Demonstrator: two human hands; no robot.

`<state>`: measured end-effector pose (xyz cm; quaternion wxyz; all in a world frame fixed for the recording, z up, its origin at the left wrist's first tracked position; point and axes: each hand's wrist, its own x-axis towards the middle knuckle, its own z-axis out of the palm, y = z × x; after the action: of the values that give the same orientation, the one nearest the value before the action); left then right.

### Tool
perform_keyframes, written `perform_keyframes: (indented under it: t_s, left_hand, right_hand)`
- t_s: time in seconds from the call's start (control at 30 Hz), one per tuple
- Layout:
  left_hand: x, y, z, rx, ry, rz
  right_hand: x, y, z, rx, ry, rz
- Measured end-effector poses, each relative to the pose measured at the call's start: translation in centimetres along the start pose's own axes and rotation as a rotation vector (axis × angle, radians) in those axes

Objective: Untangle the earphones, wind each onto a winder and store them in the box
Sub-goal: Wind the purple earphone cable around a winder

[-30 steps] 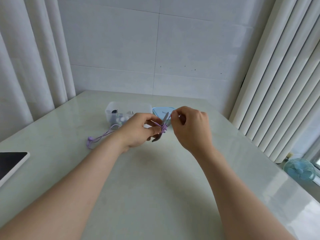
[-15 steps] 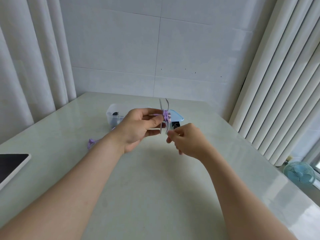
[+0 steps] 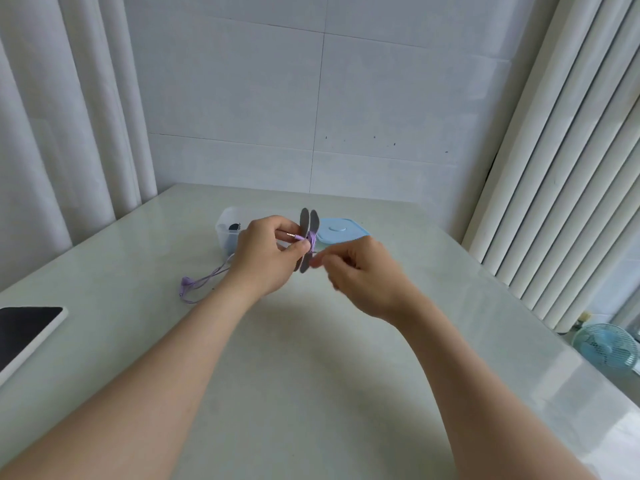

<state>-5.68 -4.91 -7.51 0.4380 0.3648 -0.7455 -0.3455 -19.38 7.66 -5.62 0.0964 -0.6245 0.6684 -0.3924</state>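
My left hand [image 3: 266, 258] holds a grey winder [image 3: 308, 223] upright above the table, thumb and fingers pinched at its middle. Purple earphone cable [image 3: 312, 238] is wrapped round the winder's waist, and the gold plug pokes out by my fingers. The loose end of the purple earphones [image 3: 194, 284] trails over the table to the left, ending in the earbuds. My right hand [image 3: 360, 275] is just right of the winder, blurred, fingers curled as if pinching the cable. Behind my left hand stands the clear storage box [image 3: 225, 225], something dark inside it.
The box's light blue lid [image 3: 341, 230] lies flat right of the box. A tablet with a dark screen [image 3: 24, 330] sits at the table's left edge. Curtains hang on both sides, and a small blue fan [image 3: 604, 346] stands on the floor at the right.
My right hand has swung from above the winder down and round to its right side. The left hand turned the winder upright and keeps hold of it.
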Motion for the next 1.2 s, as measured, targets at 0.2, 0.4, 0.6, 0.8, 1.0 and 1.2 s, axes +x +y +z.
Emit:
perform_keyframes:
  t_s: [0.2, 0.4, 0.6, 0.8, 1.0, 1.2]
  left_hand:
    - [-0.4, -0.4, -0.2, 0.121, -0.295, 0.078]
    - [-0.7, -0.3, 0.2, 0.121, -0.459, 0.172]
    - [-1.0, 0.6, 0.2, 0.004, -0.582, 0.182]
    - [-0.7, 0.8, -0.8, -0.360, -0.618, 0.082]
    - [-0.3, 0.7, -0.6, -0.601, -0.449, -0.082]
    - [-0.2, 1.1, -1.5, -0.464, -0.273, -0.042]
  right_hand:
    - [1.2, 1.8, -0.2, -0.149, 0.351, -0.010]
    - [1.4, 2.7, -0.8, -0.050, 0.397, 0.152]
    - [1.3, 3.2, -1.2, 0.238, 0.295, 0.364]
    - [0.7, 2.5, -1.3, 0.474, 0.060, 0.336]
    - [0.5, 0.1, -0.2, 0.405, 0.247, 0.056]
    - [0.0, -0.7, 2.0, 0.372, 0.208, 0.039]
